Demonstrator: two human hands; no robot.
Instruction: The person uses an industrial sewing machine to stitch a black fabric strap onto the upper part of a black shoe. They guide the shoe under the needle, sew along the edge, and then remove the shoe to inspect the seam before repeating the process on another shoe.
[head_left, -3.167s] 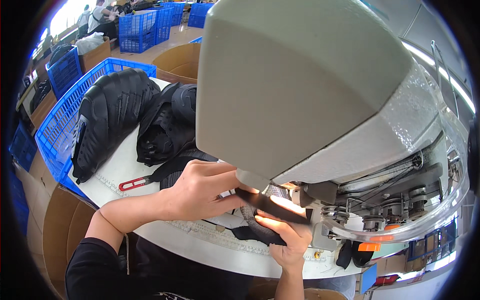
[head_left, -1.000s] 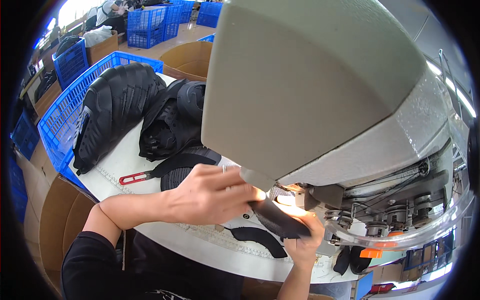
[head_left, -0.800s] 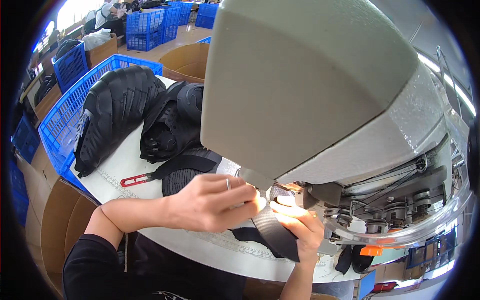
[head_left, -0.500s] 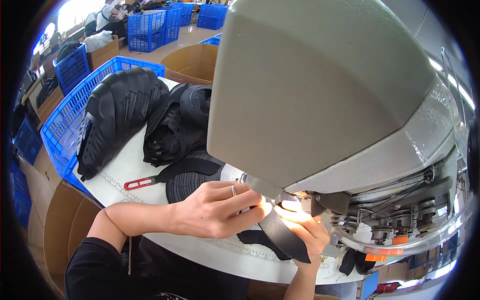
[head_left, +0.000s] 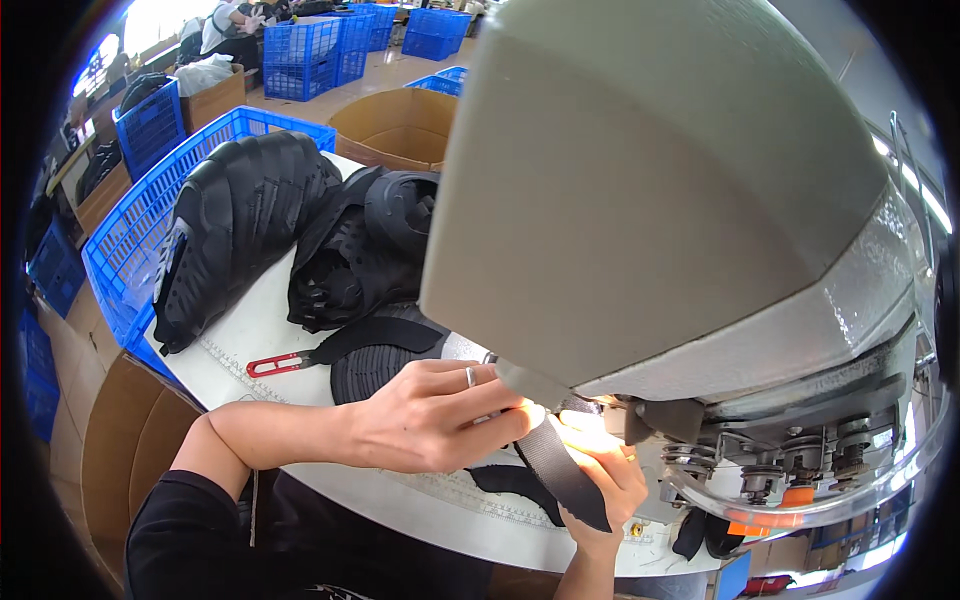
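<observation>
My left hand (head_left: 430, 420), with a ring on one finger, reaches under the large grey sewing machine head (head_left: 660, 190) and pinches a black webbing strap (head_left: 562, 470) near the lit needle area. My right hand (head_left: 605, 480) holds the same strap from below and to the right, fingers curled around it. The strap runs diagonally down toward the white table's (head_left: 400, 500) front edge. A black ribbed piece (head_left: 375, 365) lies on the table just behind my left hand. The needle itself is hidden by the machine head.
Stacks of black ribbed pieces (head_left: 240, 230) lie at the table's back left, partly over a blue plastic crate (head_left: 130, 250). Red-handled thread snips (head_left: 285, 362) rest beside them. Cardboard boxes (head_left: 395, 125) and more blue crates (head_left: 310, 50) stand behind; a person sits far back.
Both hands stay at the needle area on the strap. My left hand has shifted slightly and the strap has slid a little further down to the right.
</observation>
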